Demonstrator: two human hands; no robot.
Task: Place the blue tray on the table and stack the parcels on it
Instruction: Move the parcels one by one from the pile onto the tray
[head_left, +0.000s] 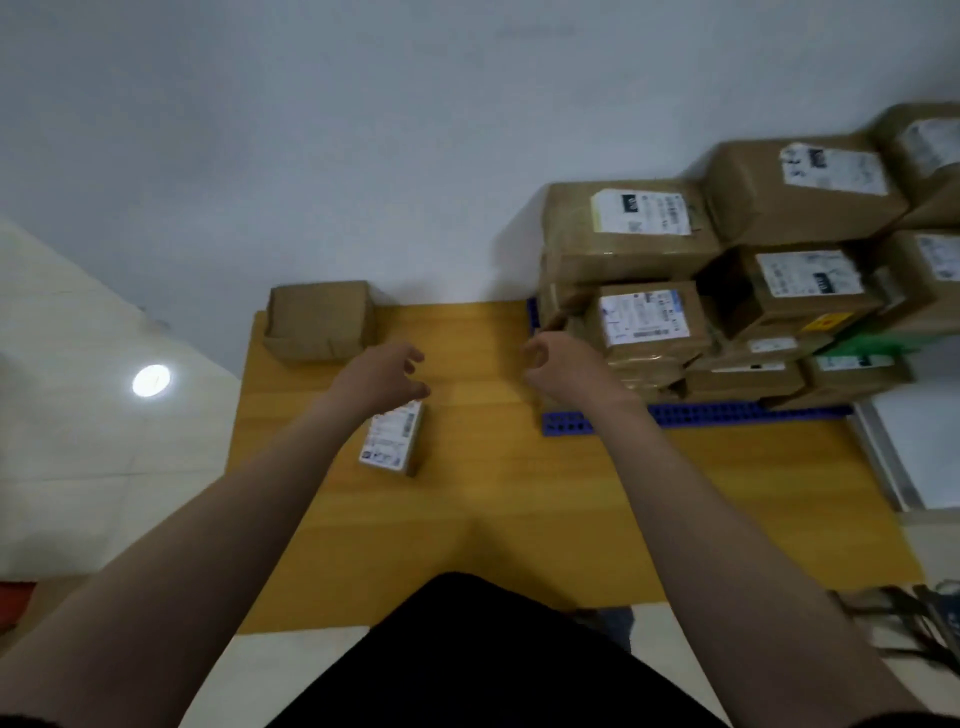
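Observation:
The blue tray (701, 414) lies on the right half of the yellow table (519, 493), and several brown parcels (649, 322) with white labels are stacked on it in layers. A small labelled parcel (392, 439) lies flat on the table left of the tray. My left hand (387, 376) hovers just above that parcel's far end, fingers spread, holding nothing. My right hand (558, 364) is at the left edge of the stack, fingers curled loosely and apart, with nothing in it.
An open cardboard box (317, 319) stands at the table's far left corner against the white wall. A white board (924, 452) lies to the right of the table. Dark metal items (909, 618) sit on the floor at the lower right.

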